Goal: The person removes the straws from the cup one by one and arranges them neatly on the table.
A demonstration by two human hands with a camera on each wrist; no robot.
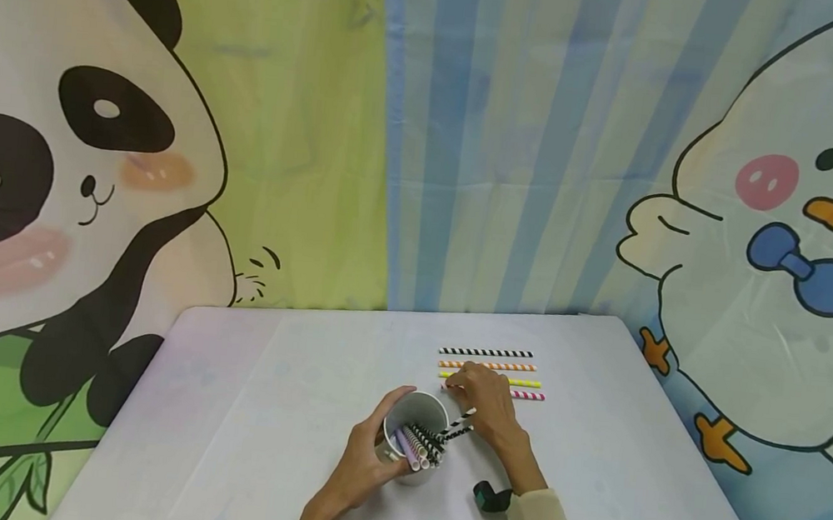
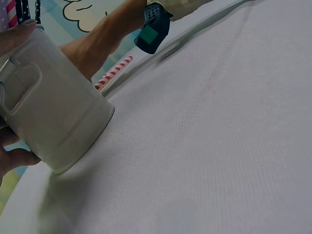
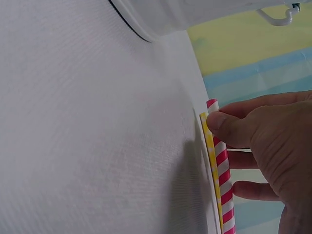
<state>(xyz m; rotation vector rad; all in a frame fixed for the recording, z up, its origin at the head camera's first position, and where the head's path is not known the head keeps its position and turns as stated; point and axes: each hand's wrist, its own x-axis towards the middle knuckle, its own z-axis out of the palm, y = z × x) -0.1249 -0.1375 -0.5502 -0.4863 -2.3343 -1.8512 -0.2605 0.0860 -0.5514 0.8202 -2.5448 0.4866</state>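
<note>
Left hand [image 1: 365,464]: I see fingers gripping a white cylindrical cup [image 2: 63,117].
Right hand [image 1: 486,399]: fingers pinching a pink-and-white striped straw [image 3: 225,183], toward the white surface's [image 1: 235,427] far edge.

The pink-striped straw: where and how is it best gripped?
Probably near its left end, from above and the near side, as the right hand pinches it. The pink-striped straw is thin, which suits a pinch across its width; the yellow straw lies close along its far side, leaving the near side freer.
</note>
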